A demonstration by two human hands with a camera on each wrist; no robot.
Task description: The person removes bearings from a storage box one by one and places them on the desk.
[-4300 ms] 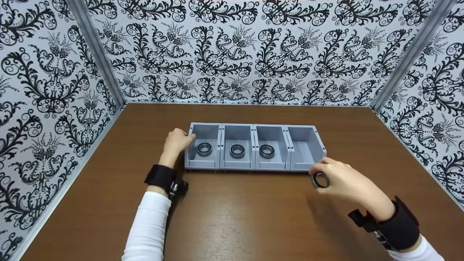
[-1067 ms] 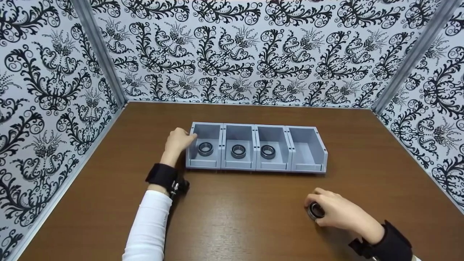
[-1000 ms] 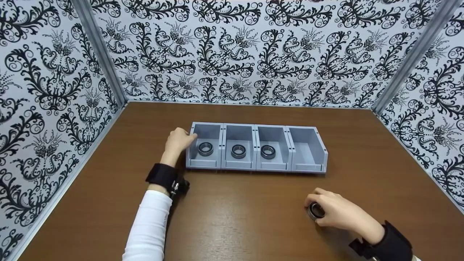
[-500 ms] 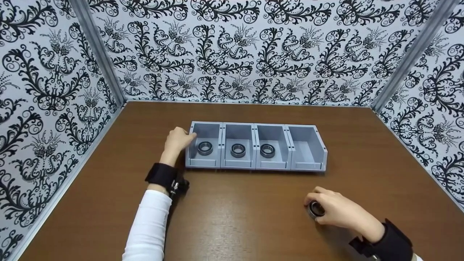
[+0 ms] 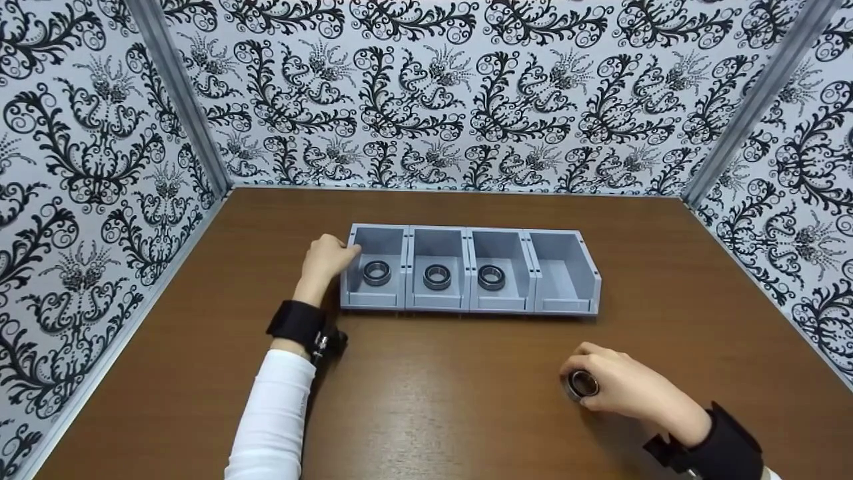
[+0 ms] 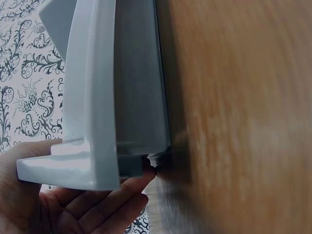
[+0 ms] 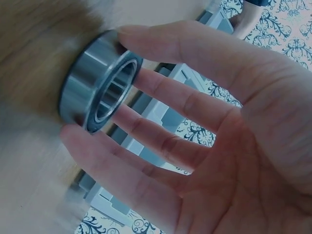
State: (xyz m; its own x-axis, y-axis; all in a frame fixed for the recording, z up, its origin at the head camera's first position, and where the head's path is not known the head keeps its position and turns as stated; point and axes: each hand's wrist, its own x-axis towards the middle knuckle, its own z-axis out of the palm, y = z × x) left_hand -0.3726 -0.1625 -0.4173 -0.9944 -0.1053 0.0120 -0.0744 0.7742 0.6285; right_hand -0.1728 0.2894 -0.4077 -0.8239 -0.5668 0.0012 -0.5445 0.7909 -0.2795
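My right hand point(image 5: 623, 383) pinches a ball bearing point(image 5: 583, 385) over the table's right front part. In the right wrist view the thumb and fingertips hold the steel ring point(image 7: 85, 80) by its rim, tilted; whether it touches the table I cannot tell. My left hand point(image 5: 328, 259) grips the outer left wall of a row of grey storage bins point(image 5: 376, 301), its thumb over the top edge. Fingers curl round the bin wall point(image 6: 100, 92) in the left wrist view. Lying flat, one bearing point(image 5: 376, 273) is in the leftmost bin, another point(image 5: 437, 277) in the second, another point(image 5: 491, 277) in the third.
The rightmost bin point(image 5: 563, 280) has no bearing in it. Brown wooden table point(image 5: 426, 393) spreads in front of the bins. Patterned panels point(image 5: 426, 100) with grey metal posts point(image 5: 753, 110) enclose the back and sides.
Since the oldest frame, my right hand has come from the rightmost bin's front corner towards me with the bearing. Lately it stays put, the bearing turning slightly. The left hand keeps its place.
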